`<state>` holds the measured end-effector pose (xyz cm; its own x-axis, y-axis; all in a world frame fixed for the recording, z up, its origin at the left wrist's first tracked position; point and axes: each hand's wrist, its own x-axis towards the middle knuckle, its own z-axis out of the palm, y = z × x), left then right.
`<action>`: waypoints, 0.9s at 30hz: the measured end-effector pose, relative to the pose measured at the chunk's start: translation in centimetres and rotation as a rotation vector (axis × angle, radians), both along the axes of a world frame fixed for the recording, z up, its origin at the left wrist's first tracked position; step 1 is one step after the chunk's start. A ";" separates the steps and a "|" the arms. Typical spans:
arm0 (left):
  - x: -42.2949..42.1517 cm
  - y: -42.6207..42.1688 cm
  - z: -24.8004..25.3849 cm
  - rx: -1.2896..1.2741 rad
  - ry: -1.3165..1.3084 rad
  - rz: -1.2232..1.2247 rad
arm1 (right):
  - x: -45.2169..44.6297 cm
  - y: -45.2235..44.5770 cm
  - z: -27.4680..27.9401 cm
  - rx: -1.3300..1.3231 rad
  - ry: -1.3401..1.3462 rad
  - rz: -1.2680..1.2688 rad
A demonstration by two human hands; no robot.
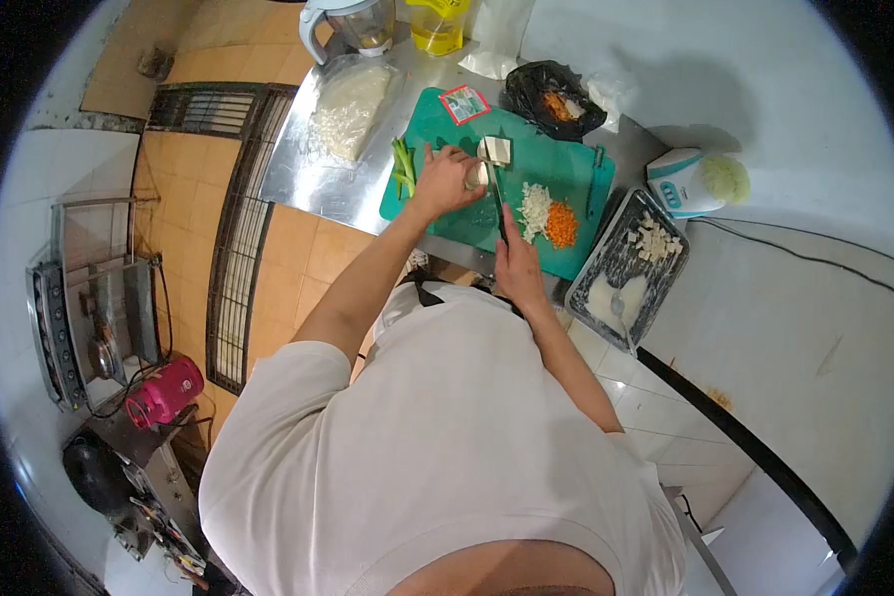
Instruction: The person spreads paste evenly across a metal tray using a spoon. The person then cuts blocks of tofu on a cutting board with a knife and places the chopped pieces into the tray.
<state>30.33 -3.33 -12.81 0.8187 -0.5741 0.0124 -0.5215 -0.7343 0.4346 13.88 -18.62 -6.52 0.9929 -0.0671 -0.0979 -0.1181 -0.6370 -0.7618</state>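
On the green cutting board [447, 119], my right hand [518, 264] grips a knife [498, 195] by its dark handle, the blade pointing away from me. My left hand [448, 182] is bent over a small white piece [477, 177], which looks like tofu, just left of the blade. A larger white block [496, 150] of the same look sits by the blade's tip. Diced white bits [534, 211] and diced carrot [562, 225] lie in piles right of the knife. Green stalks [403, 167] rest left of my left hand.
A black tray [649, 303] with white cubes, white powder and a spoon stands at the right. Behind the board are a red-edged packet [464, 104] and a black plastic bag [554, 100]. A clear bag [351, 107], blender jug [357, 22] and yellow container [436, 26] stand left.
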 end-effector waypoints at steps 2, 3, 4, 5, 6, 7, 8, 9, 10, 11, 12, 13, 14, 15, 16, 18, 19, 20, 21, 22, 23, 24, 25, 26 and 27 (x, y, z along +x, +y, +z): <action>0.0 0.2 -0.5 -0.016 -0.013 0.005 | -0.1 -0.1 -0.1 0.000 -0.006 0.010; -0.1 0.3 -0.6 -0.019 -0.020 0.003 | 0.0 0.0 0.6 0.006 0.040 0.013; -0.1 0.3 -0.7 -0.021 -0.026 0.002 | -0.1 0.0 1.0 0.012 0.086 0.016; -0.1 0.2 -0.9 -0.027 -0.029 0.005 | -0.1 0.0 1.0 0.016 0.086 0.015; -0.2 0.2 -0.9 -0.032 -0.031 0.009 | -0.1 0.1 0.9 0.020 0.087 0.014; -0.2 0.2 -1.0 -0.038 -0.032 0.014 | -0.1 0.2 0.8 0.024 0.088 0.014; -0.2 0.2 -1.1 -0.040 -0.039 0.019 | -0.2 0.2 0.7 0.015 0.088 0.020; -0.3 0.2 -1.1 -0.043 -0.046 0.023 | -0.3 0.2 0.5 0.005 0.088 0.026; -0.3 0.2 -1.2 -0.046 -0.053 0.026 | -0.3 0.1 0.3 -0.006 0.088 0.031; -0.4 0.2 -1.2 -0.042 -0.050 0.027 | -0.4 0.1 0.0 -0.011 0.064 0.036; -0.4 0.3 -1.1 -0.039 -0.046 0.027 | -0.4 0.1 -0.2 -0.016 0.040 0.041; -0.4 0.3 -1.0 -0.035 -0.043 0.028 | -0.4 0.0 -0.4 -0.022 0.016 0.047; -0.4 0.3 -0.9 -0.040 -0.039 0.031 | -0.5 -0.1 -0.6 -0.023 0.010 0.050; -0.5 0.3 -0.8 -0.045 -0.036 0.033 | -0.4 -0.1 -0.6 -0.025 0.003 0.054; -0.5 0.3 -0.8 -0.050 -0.034 0.035 | -0.4 -0.1 -0.6 -0.027 -0.004 0.058; -0.6 0.3 -0.6 -0.080 -0.044 0.042 | -0.3 -0.1 -0.3 -0.023 0.041 0.049; -0.6 0.3 -0.5 -0.095 -0.049 0.045 | -0.2 0.0 -0.1 -0.021 0.064 0.044; -0.6 0.3 -0.4 -0.096 -0.045 0.046 | -0.2 0.0 0.0 -0.020 0.063 0.047; -0.6 0.3 -0.4 -0.096 -0.042 0.048 | -0.1 0.0 0.1 -0.018 0.062 0.050; -0.6 0.3 -0.4 -0.097 -0.038 0.049 | -0.1 0.0 0.1 -0.017 0.061 0.053; -0.5 0.3 -0.4 -0.089 -0.033 0.042 | 0.0 0.1 -0.3 -0.020 0.017 0.050; -0.4 0.4 -0.4 -0.082 -0.029 0.035 | 0.0 0.2 -0.6 -0.023 -0.028 0.047; -0.2 0.4 -0.5 -0.074 -0.025 0.028 | 0.1 0.3 -0.9 -0.026 -0.073 0.043; -0.1 0.5 -0.6 -0.078 -0.023 0.028 | 0.1 0.3 -1.1 -0.017 -0.048 0.038; -0.1 0.5 -0.7 -0.081 -0.020 0.028 | 0.2 0.3 -1.0 -0.008 -0.023 0.034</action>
